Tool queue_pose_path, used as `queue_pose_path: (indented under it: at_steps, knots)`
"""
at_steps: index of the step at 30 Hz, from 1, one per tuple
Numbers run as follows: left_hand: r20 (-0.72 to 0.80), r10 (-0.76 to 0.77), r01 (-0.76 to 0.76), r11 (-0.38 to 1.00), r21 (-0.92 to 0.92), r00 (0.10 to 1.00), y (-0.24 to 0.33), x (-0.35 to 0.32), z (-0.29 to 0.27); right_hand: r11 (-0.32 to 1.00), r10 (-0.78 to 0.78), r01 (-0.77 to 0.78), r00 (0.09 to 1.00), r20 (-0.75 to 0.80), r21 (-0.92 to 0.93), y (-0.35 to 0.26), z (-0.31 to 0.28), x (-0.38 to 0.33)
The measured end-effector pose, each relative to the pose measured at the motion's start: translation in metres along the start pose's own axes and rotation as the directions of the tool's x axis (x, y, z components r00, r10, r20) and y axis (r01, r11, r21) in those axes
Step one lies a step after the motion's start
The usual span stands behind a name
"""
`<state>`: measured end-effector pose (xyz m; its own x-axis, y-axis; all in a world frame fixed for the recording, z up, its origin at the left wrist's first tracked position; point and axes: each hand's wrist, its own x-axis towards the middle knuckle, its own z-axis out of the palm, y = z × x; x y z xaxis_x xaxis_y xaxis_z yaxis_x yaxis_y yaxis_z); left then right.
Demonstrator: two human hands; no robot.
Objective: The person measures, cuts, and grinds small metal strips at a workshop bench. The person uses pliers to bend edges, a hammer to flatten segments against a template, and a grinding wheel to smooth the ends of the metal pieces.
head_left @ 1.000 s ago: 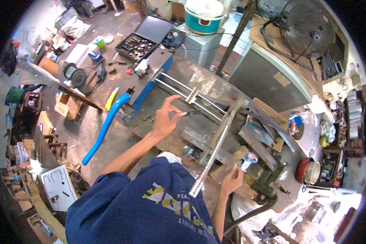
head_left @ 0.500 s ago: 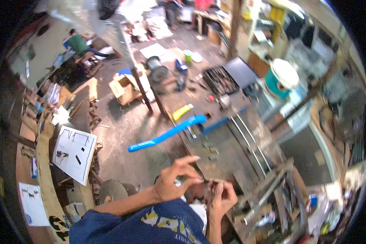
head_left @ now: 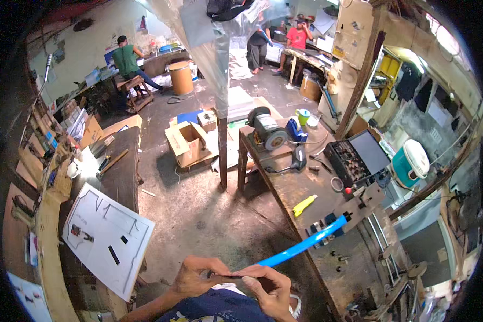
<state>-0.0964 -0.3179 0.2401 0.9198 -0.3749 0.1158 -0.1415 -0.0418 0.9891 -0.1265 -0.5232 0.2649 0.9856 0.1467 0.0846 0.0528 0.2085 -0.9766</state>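
Low in the middle, my left hand (head_left: 198,276) and my right hand (head_left: 268,287) meet with their fingertips together. Both pinch a small, thin, dark piece (head_left: 228,279), mostly covered by the fingers, so its kind cannot be made out. Just beyond my right hand, a bright blue lever or tube-like handle (head_left: 306,242) slants up to a metal fixture (head_left: 359,208) on the workbench (head_left: 284,201). Neither hand appears to grip it. Farther along the bench lies a yellow utility knife (head_left: 304,205).
A bench grinder (head_left: 267,129), an open black case (head_left: 354,161) of small metal parts and a teal water jug (head_left: 410,163) stand to the right. On the left, a white drawing board (head_left: 107,236) leans by a dark table (head_left: 121,166). Several people are farther back.
The view has tilted up and turned, so the bench now sits farther right. My left fingers, partly spread before, have closed in beside my right fingers on the dark piece.
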Motion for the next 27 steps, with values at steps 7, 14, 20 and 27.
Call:
queue_pose_path:
  at_steps: [7, 14, 20, 27]
  knots:
    - [-0.245, -0.168, 0.142, 0.983, -0.120, 0.955, -0.022, 0.000, -0.104, 0.980, 0.198, -0.189, 0.951, 0.238, -0.059, 0.042, 0.072, 0.099]
    - [-0.440, -0.234, 0.362, 0.902, 0.235, 0.867, -0.073, 0.013, -0.182, 0.968, 0.243, -0.247, 0.899, 0.364, -0.037, 0.102, 0.112, 0.209]
    - [-0.652, -0.436, 0.565, 0.825, -0.014, 0.620, -0.092, 0.060, -0.223, 0.974, 0.187, -0.227, 0.793, 0.580, -0.003, 0.184, 0.165, 0.324]
    - [-0.977, -0.122, 0.904, 0.413, 0.112, 0.177, -0.166, 0.005, -0.259, 0.985, 0.167, -0.154, 0.735, 0.657, -0.079, 0.260, 0.236, 0.454]
